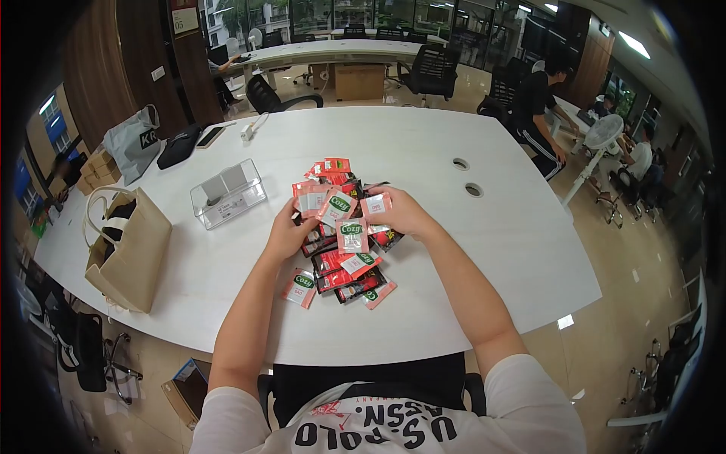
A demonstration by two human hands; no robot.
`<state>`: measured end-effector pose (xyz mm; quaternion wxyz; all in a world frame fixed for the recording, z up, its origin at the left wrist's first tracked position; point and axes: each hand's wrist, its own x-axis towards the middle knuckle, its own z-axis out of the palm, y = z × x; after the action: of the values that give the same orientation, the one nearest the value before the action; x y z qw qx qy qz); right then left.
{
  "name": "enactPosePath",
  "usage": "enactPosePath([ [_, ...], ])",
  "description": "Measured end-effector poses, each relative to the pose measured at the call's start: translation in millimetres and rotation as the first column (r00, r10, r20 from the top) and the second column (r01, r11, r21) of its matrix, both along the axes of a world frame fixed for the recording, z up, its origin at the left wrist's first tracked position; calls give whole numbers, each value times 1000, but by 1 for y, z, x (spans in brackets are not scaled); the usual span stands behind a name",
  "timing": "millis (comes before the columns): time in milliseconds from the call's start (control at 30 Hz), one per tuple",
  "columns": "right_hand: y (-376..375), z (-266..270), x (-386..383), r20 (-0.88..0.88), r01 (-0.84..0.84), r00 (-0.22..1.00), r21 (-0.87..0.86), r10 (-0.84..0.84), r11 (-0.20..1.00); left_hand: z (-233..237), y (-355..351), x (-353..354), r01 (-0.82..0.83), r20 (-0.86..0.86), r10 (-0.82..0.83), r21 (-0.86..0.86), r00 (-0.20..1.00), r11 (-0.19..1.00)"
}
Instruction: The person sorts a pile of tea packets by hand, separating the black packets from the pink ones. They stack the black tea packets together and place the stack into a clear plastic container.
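A loose pile of small packets lies in the middle of the white table (423, 303). Pink-and-white sachets marked "Cozy" (352, 236) rest over red-and-black packets (330, 262). At the pile's left side, my left hand (288, 230) is closed, its fingers gripping pink sachets (309, 200). On the opposite side, my right hand (405, 213) pinches another pink sachet (375, 204); part of its fingers is hidden behind it. One Cozy sachet (300, 288) lies at the near left edge of the heap.
Left of the pile stands a clear plastic box (228, 194) with compartments. Farther left are a beige tote bag (140, 261), a grey bag (130, 140), a black pouch (179, 146) and a phone (211, 137). A person in black (534, 113) is beyond the table's right side.
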<state>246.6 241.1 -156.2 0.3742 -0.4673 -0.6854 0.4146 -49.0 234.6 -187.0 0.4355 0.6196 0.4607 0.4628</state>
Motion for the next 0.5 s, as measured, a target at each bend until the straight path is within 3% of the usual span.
enactPosePath([
  [100,-7,24,4,-59,2,998,-65,-6,998,7,0,-2,-127,-11,127,37,992,991],
  [233,-6,37,15,-168,13,986,-43,-20,999,-10,18,-16,-207,-12,214,211,977,955],
  [367,-10,46,14,-286,40,958,63,-21,997,-3,19,-19,-251,33,249,183,968,951],
  [467,-4,29,-9,-493,26,869,124,38,992,-7,17,-12,-244,121,228,138,966,960],
  [500,-2,20,-17,-479,24,876,153,52,988,-7,15,-9,-233,95,222,127,970,964],
])
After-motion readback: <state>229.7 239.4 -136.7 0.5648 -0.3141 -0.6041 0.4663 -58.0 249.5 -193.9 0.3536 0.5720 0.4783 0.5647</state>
